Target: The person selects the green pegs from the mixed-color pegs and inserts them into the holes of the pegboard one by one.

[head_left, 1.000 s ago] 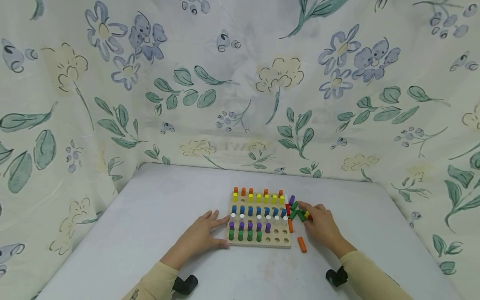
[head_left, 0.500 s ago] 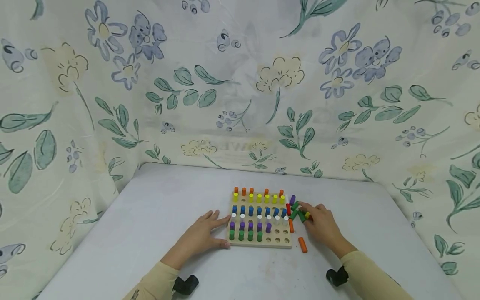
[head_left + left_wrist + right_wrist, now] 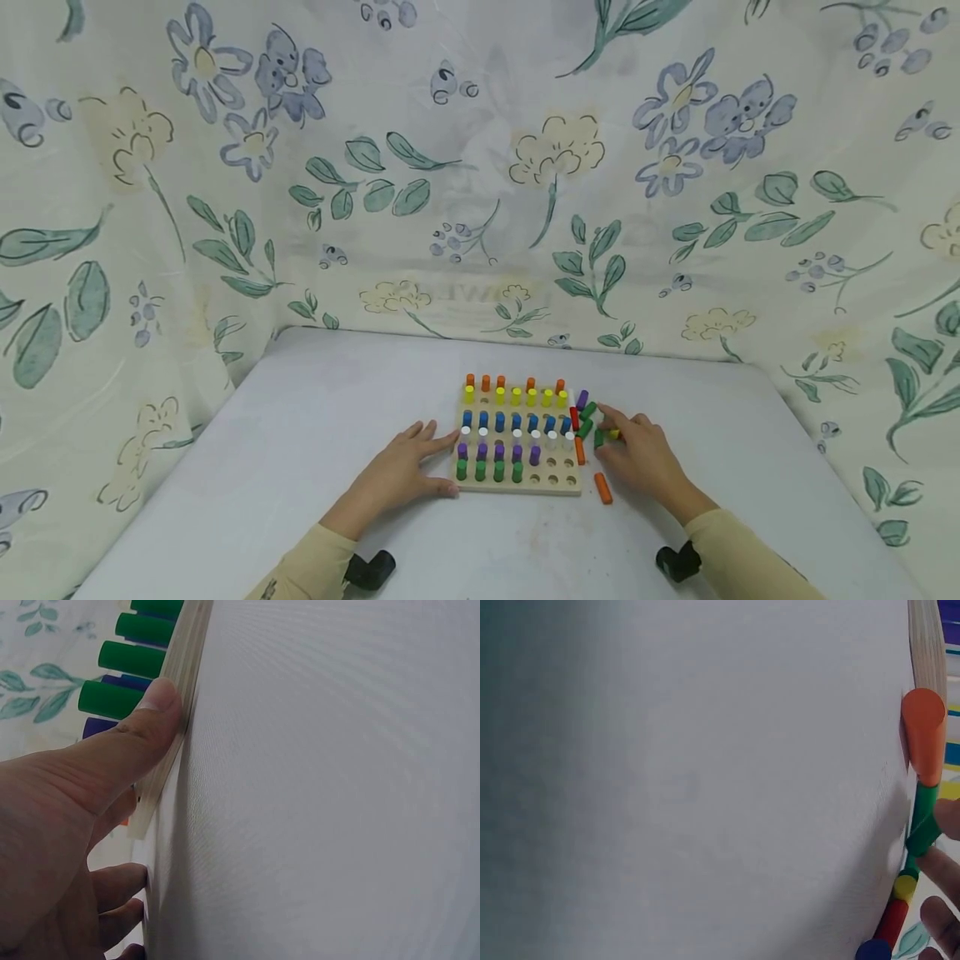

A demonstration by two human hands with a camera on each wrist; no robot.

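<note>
A wooden pegboard (image 3: pixel 517 490) stands upright-pegged in rows of orange, yellow, blue, white, purple and green, with some bare holes. My left hand (image 3: pixel 401 467) rests at its left side, fingers mostly straight; in the left wrist view the thumb (image 3: pixel 159 697) presses the board's edge beside the green pegs (image 3: pixel 112 699). Right of the board, my right hand (image 3: pixel 647 458) pinches a green peg (image 3: pixel 924 835) between thumb and finger, among loose pegs. Close by lie two more green pegs (image 3: pixel 585 429), a yellow peg (image 3: pixel 614 434) and a red peg (image 3: pixel 574 418).
A purple peg (image 3: pixel 582 399) lies beyond the red one. One orange peg (image 3: pixel 580 452) lies along the board's right edge and another orange peg (image 3: pixel 603 489) nearer the front. Floral cloth (image 3: pixel 480 167) hangs behind the white table (image 3: pixel 360 367).
The green peg at my right fingertips has turned from slanted to nearly upright in the head view, and the right thumb has shifted slightly left. My left hand and the pegboard keep their places.
</note>
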